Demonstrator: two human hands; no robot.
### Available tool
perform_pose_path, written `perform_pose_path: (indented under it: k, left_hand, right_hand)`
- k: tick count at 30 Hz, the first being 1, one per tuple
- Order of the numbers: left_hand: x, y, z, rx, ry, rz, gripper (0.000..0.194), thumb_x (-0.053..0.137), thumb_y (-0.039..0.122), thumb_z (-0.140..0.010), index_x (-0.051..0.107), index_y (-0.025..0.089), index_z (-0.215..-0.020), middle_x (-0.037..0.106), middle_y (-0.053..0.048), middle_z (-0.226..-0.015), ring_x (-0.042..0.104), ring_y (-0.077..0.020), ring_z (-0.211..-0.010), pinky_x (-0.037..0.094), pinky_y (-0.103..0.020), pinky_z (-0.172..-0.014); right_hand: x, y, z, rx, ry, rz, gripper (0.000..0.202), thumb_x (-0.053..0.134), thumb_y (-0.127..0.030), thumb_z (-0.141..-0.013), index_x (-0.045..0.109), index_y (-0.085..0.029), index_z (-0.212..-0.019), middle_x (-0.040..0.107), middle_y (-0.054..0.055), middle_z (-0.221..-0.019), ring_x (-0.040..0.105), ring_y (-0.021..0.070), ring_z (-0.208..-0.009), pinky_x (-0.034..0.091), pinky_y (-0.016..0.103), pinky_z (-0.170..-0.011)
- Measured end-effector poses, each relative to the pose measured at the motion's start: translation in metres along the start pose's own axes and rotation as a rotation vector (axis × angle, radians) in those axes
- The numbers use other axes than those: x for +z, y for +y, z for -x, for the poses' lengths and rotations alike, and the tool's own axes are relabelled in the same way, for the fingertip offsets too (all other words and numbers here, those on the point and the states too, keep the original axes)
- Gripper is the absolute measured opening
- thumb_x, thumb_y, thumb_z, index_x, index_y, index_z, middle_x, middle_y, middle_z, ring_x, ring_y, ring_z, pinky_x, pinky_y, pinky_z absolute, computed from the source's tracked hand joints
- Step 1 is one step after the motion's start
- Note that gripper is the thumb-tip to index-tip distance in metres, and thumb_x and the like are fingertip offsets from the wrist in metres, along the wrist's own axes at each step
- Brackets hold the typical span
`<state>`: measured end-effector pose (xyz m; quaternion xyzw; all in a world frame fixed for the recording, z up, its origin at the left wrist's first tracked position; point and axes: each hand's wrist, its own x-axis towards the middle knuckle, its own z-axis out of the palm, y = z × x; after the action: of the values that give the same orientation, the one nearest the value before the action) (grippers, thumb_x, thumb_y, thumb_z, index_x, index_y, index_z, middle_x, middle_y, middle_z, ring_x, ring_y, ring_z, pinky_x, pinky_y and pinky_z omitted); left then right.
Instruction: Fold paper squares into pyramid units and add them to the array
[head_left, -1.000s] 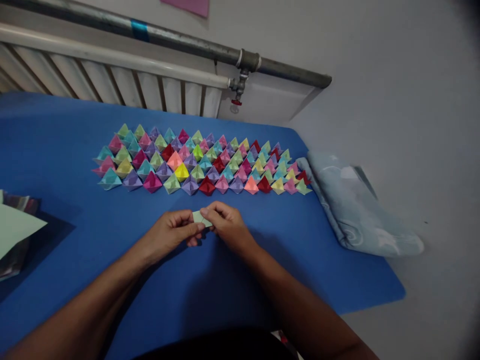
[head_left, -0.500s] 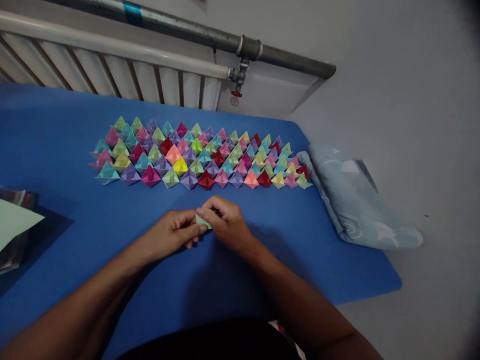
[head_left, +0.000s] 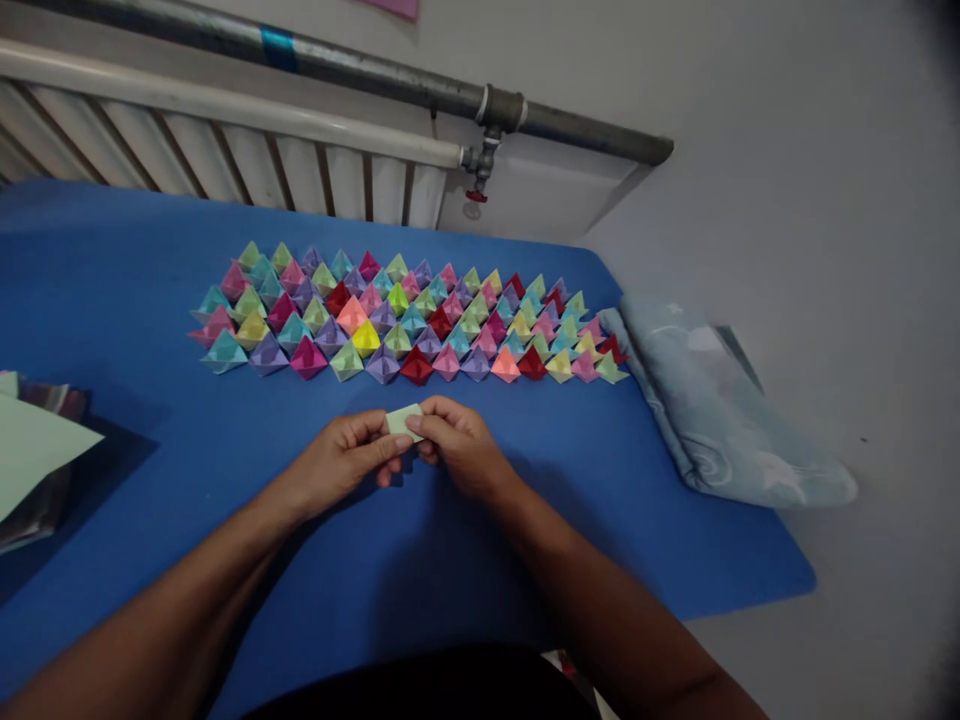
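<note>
A small piece of folded pale green paper [head_left: 403, 419] is pinched between my two hands, above the blue table. My left hand [head_left: 351, 450] grips its left side, thumb on top and fingers curled beneath. On the right side, my right hand [head_left: 463, 440] presses it with the thumb, fingers closed behind. Just beyond my hands stand several rows of small folded paper boats [head_left: 418, 366] in pink, purple, green, turquoise, red and yellow.
The blue table [head_left: 247, 540] lies under everything. At its left edge is a stack of paper sheets [head_left: 37, 450], pale green on top. A folded grey-blue cloth [head_left: 720, 410] rests at the right edge. Behind the table are a radiator [head_left: 285, 160] and a metal pipe [head_left: 390, 75].
The folded paper shows more of its face now, as my right fingers have shifted right and uncovered it. The camera view has moved slightly.
</note>
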<state>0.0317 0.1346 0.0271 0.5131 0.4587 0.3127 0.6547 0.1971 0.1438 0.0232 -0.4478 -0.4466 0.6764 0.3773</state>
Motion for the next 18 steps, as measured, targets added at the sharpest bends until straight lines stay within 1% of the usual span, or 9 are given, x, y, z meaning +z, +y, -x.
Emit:
perform_pose_path:
  k: [2,4,6,8,10,12,15,17,18]
  left_hand:
    - [-0.001,0.001,0.000,-0.012,-0.013,0.003,0.031,0.073,0.045,-0.073,0.064,0.016,-0.073,0.061,0.002,-0.060,0.055,-0.0100,-0.052,0.045,-0.025,-0.055]
    - [-0.003,0.003,0.001,-0.046,-0.020,0.011,0.032,0.075,0.046,-0.071,0.065,0.016,-0.074,0.063,0.000,-0.062,0.057,-0.0112,-0.055,0.047,-0.026,-0.057]
    - [-0.005,0.004,0.001,-0.057,0.020,0.026,0.032,0.076,0.047,-0.069,0.064,0.017,-0.072,0.065,-0.001,-0.062,0.059,-0.0127,-0.057,0.049,-0.027,-0.060]
    - [-0.007,0.005,0.002,-0.040,0.083,0.035,0.032,0.076,0.047,-0.069,0.063,0.018,-0.068,0.064,0.000,-0.059,0.060,-0.0132,-0.057,0.049,-0.027,-0.060]
    - [-0.008,0.005,0.002,-0.013,0.136,0.049,0.031,0.076,0.045,-0.069,0.062,0.018,-0.064,0.062,0.001,-0.056,0.058,-0.0122,-0.054,0.049,-0.027,-0.058]
    - [-0.009,0.006,0.001,-0.001,0.158,0.080,0.031,0.078,0.043,-0.066,0.061,0.017,-0.063,0.061,0.002,-0.055,0.056,-0.0111,-0.051,0.047,-0.026,-0.056]
    - [-0.011,0.007,0.002,-0.057,0.133,0.126,0.033,0.081,0.042,-0.060,0.060,0.016,-0.062,0.060,0.002,-0.056,0.053,-0.0095,-0.047,0.045,-0.025,-0.051]
    - [-0.010,0.009,0.006,-0.136,0.091,0.096,0.035,0.083,0.042,-0.057,0.060,0.016,-0.062,0.060,0.002,-0.055,0.052,-0.0090,-0.045,0.043,-0.024,-0.047]
    - [-0.010,0.009,0.010,-0.168,0.078,0.065,0.035,0.082,0.042,-0.056,0.059,0.015,-0.062,0.059,0.002,-0.054,0.051,-0.0089,-0.044,0.042,-0.023,-0.046]
  right_hand:
    - [0.001,0.001,-0.001,0.018,-0.004,-0.036,0.024,0.066,-0.039,-0.071,0.052,-0.020,-0.068,0.046,-0.009,-0.051,0.036,0.0058,-0.046,0.026,0.021,-0.048]
    - [0.002,0.001,-0.002,0.016,-0.008,-0.007,0.024,0.066,-0.038,-0.070,0.052,-0.020,-0.066,0.046,-0.009,-0.050,0.036,0.0056,-0.045,0.026,0.021,-0.047]
    - [0.001,0.000,-0.002,0.021,-0.018,0.033,0.022,0.065,-0.036,-0.071,0.052,-0.019,-0.066,0.045,-0.009,-0.049,0.036,0.0054,-0.045,0.026,0.020,-0.046]
    - [0.000,0.000,-0.001,0.044,-0.032,0.064,0.020,0.064,-0.035,-0.071,0.052,-0.019,-0.066,0.046,-0.008,-0.048,0.037,0.0053,-0.044,0.027,0.019,-0.045]
    - [-0.002,-0.001,-0.001,0.056,-0.045,0.091,0.017,0.065,-0.034,-0.071,0.056,-0.019,-0.072,0.050,-0.008,-0.049,0.040,0.0058,-0.044,0.030,0.019,-0.044]
    - [-0.004,-0.002,-0.002,0.026,-0.054,0.097,0.020,0.066,-0.031,-0.068,0.057,-0.020,-0.082,0.054,-0.009,-0.051,0.044,0.0065,-0.043,0.032,0.018,-0.043]
    - [-0.005,-0.002,-0.001,-0.042,-0.046,0.073,0.028,0.066,-0.027,-0.066,0.054,-0.023,-0.090,0.054,-0.012,-0.050,0.041,0.0064,-0.040,0.029,0.017,-0.041]
    - [-0.003,-0.001,0.004,-0.070,-0.045,0.103,0.025,0.064,-0.025,-0.067,0.053,-0.023,-0.089,0.051,-0.013,-0.048,0.038,0.0060,-0.039,0.027,0.017,-0.042]
    - [-0.002,0.001,0.008,-0.079,-0.046,0.137,0.021,0.063,-0.023,-0.067,0.054,-0.023,-0.087,0.050,-0.012,-0.049,0.039,0.0060,-0.041,0.028,0.017,-0.043]
